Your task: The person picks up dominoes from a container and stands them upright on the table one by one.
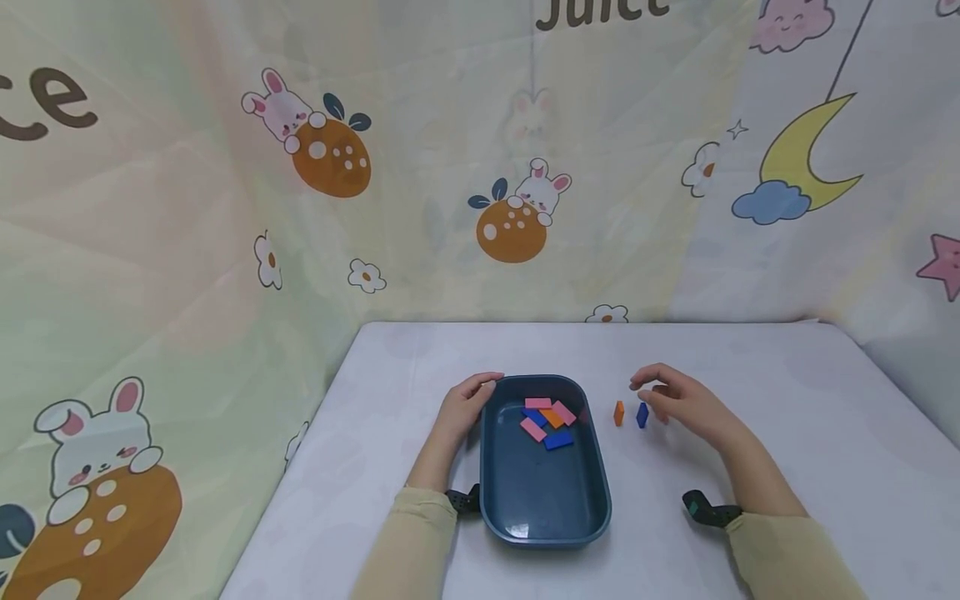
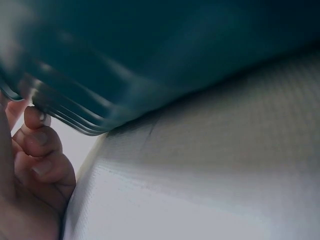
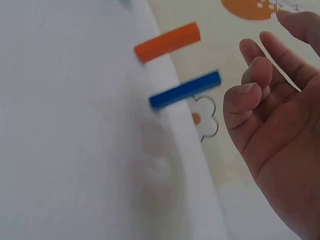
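Note:
A dark blue plastic tray [image 1: 543,504] stands on the table, with several flat pink, blue and orange blocks [image 1: 558,440] lying loose toward its far end. My left hand [image 1: 456,412] holds the tray's far left corner; in the left wrist view its curled fingers [image 2: 47,142] are at the rim. To the right of the tray an orange block [image 1: 618,413] and a blue block [image 1: 642,415] stand upright on end, a small gap between them. Beside the blue block hovers my right hand [image 1: 688,407], fingers loosely bent, with nothing between them.
A white cloth covers the table [image 1: 810,400]. Behind and to the left hangs a printed curtain [image 1: 420,167] with rabbits and flowers. Each wrist wears a black camera strap, the right one [image 1: 708,510] low over the table.

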### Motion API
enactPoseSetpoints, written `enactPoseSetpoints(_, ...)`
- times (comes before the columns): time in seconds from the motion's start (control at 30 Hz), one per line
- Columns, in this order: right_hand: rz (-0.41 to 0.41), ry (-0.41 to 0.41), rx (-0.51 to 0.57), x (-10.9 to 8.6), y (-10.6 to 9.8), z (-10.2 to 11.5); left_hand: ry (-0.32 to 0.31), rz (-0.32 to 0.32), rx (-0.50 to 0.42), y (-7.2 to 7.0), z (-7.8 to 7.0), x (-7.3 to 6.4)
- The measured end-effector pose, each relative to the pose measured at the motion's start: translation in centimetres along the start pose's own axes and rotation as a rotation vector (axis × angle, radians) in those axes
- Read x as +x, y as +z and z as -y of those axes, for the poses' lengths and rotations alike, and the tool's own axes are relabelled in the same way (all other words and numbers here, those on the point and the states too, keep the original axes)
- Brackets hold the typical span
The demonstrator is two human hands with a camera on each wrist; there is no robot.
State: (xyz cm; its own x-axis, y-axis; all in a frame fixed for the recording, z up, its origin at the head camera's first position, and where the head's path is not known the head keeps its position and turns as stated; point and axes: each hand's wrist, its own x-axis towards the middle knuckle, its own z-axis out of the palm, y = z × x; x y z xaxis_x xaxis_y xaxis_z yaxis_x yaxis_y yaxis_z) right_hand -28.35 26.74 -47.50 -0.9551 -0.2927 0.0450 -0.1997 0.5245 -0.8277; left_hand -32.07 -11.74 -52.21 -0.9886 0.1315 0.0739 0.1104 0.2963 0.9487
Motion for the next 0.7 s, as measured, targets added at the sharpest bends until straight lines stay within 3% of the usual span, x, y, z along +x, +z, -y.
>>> enactPoseSetpoints(0.23,0.069,-0.064,0.038,1.6,1.0,3.5,0.013,0.000,-0.009,-0.1,0.1,0.0)
enactPoseSetpoints(0.4,0.126,-0.088,0.006,3.1,2.3,5.8,0.027,0.000,-0.027,-0.2,0.0,0.1)
enactPoseSetpoints(0.7,0.364,-0.074,-0.036,5.7,5.1,9.5,0.010,0.029,-0.035,-0.2,-0.6,0.0)
